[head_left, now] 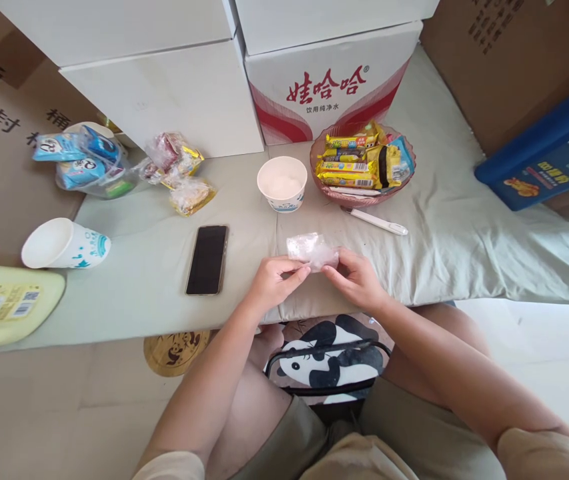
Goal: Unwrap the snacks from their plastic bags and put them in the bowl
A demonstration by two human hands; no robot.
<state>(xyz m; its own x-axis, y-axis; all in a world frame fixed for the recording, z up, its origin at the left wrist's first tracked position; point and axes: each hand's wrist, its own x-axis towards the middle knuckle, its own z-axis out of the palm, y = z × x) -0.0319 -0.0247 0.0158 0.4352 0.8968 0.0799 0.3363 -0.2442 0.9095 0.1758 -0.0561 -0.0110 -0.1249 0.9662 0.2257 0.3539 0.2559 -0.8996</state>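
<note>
Between my two hands, near the table's front edge, is a small clear plastic packet [313,248]. My left hand [279,280] pinches its left lower edge between thumb and fingers. On the other side my right hand [357,277] grips the right corner in the same way. What the packet contains I cannot make out. Just beyond it stands an upright paper cup [284,193] with something whitish inside. A white-handled utility knife [377,221] lies to the right, its tip near a pink glass bowl [331,195] full of yellow-wrapped snacks.
A black phone [207,260] lies left of my hands. Farther left are a tipped paper cup [84,247], a yellow-green jug [14,307], bagged snacks [187,187] and a clear tub with blue packets [81,170]. White cartons [334,87] line the back; a blue box [544,153] stands right.
</note>
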